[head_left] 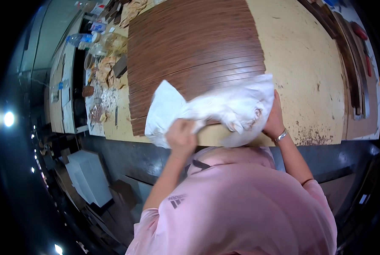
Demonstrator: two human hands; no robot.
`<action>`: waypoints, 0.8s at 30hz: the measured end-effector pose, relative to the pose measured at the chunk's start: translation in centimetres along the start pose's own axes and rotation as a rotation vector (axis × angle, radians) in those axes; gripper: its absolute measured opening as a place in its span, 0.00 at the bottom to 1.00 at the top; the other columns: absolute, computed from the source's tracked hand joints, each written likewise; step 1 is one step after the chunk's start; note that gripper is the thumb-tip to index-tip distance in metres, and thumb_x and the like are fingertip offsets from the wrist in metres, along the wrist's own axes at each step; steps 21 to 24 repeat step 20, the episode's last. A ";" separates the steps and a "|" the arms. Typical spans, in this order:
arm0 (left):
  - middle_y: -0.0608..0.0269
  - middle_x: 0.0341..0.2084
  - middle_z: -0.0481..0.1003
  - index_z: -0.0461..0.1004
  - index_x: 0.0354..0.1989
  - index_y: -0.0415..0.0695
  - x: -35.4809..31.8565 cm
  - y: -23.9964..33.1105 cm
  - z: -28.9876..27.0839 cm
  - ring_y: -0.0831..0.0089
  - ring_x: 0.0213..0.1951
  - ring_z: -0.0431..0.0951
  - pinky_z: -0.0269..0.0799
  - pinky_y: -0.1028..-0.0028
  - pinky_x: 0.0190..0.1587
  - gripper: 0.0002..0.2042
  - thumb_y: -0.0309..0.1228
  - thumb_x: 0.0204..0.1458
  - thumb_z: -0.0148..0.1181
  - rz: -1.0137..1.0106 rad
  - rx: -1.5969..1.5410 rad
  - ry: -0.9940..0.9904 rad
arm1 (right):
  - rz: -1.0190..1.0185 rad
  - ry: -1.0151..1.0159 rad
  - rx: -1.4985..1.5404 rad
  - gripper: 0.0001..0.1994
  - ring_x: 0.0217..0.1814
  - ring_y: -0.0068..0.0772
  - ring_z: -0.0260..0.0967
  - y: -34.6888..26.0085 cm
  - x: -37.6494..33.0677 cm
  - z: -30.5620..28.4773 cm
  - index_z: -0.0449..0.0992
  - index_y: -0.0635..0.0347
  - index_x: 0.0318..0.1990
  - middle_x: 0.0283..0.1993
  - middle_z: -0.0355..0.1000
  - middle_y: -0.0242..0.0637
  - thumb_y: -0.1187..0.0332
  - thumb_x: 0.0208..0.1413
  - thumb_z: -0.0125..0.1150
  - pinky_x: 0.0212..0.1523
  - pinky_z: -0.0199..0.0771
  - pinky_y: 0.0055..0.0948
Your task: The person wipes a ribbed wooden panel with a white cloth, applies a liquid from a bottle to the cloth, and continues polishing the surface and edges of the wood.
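A crumpled white cloth [224,108] with brownish stains stretches between my two hands at the table's near edge. My left hand [181,137], smeared a little by motion, is closed on the cloth's left part, and a loose flap stands up beyond it. At the cloth's right end my right hand [276,117] holds the fabric; most of its fingers are hidden behind it. Beneath and beyond the cloth lies a wide panel of dark brown wood strips [194,46], side by side with uneven ends. The cloth covers part of the panel's near edge.
The panel rests on a pale, stained tabletop [300,76]. Plastic bottles [81,40], crumpled brown paper [107,70] and a small dark block [120,66] crowd the left side. Long dark strips [349,55] and a red-handled tool [367,61] lie along the right edge.
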State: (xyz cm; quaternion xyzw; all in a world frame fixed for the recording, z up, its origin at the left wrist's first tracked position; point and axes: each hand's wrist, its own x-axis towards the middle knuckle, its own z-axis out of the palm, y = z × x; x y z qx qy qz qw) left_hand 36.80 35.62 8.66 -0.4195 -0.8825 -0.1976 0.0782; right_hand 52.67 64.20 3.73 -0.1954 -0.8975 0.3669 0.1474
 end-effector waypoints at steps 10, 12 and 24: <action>0.53 0.36 0.74 0.78 0.40 0.38 -0.6 1.2 -0.9 0.54 0.36 0.77 0.73 0.60 0.39 0.15 0.27 0.41 0.62 -0.152 0.058 -0.171 | 0.088 -0.025 0.161 0.64 0.75 0.44 0.52 -1.6 0.5 -0.7 0.48 0.57 0.74 0.78 0.44 0.40 0.57 0.23 0.82 0.74 0.40 0.55; 0.51 0.38 0.75 0.78 0.38 0.39 0.2 -3.2 -1.8 0.51 0.37 0.77 0.73 0.58 0.40 0.12 0.26 0.43 0.58 -0.016 0.039 -0.025 | 0.087 -0.022 0.168 0.64 0.75 0.43 0.52 -1.6 0.8 -0.9 0.49 0.57 0.73 0.79 0.44 0.39 0.58 0.22 0.82 0.74 0.40 0.55; 0.52 0.42 0.76 0.74 0.46 0.34 1.8 -16.3 -8.1 0.55 0.48 0.75 0.70 0.60 0.53 0.13 0.32 0.60 0.56 -1.279 -0.961 0.743 | 0.047 0.009 0.162 0.66 0.76 0.43 0.50 -0.8 0.2 -0.3 0.45 0.55 0.75 0.79 0.43 0.38 0.56 0.23 0.82 0.74 0.41 0.55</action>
